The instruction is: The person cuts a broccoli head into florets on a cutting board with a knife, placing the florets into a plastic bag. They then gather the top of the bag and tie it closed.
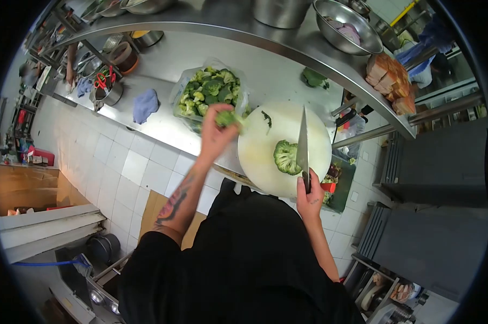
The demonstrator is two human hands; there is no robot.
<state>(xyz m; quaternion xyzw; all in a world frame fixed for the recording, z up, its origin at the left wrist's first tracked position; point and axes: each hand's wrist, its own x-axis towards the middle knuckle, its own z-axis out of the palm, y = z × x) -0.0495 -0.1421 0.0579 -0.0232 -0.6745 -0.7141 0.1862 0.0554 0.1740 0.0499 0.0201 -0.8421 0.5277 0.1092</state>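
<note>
Head view shows our left hand [216,132] closed around a small broccoli piece [226,117], right by the bag of cut broccoli [209,89]. Our right hand [309,191] grips the knife [303,140], and its blade touches the big broccoli head [285,156] on the round white board [257,148]. Our hands are well apart. A blue cloth [145,105] lies on the counter [165,123] to the left. A metal bowl [371,38] sits on the shelf [287,43] above.

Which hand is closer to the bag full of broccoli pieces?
Left. The left hand holds a floret right beside the bag; the right hand grips the knife at the cutting board's other side.
</note>
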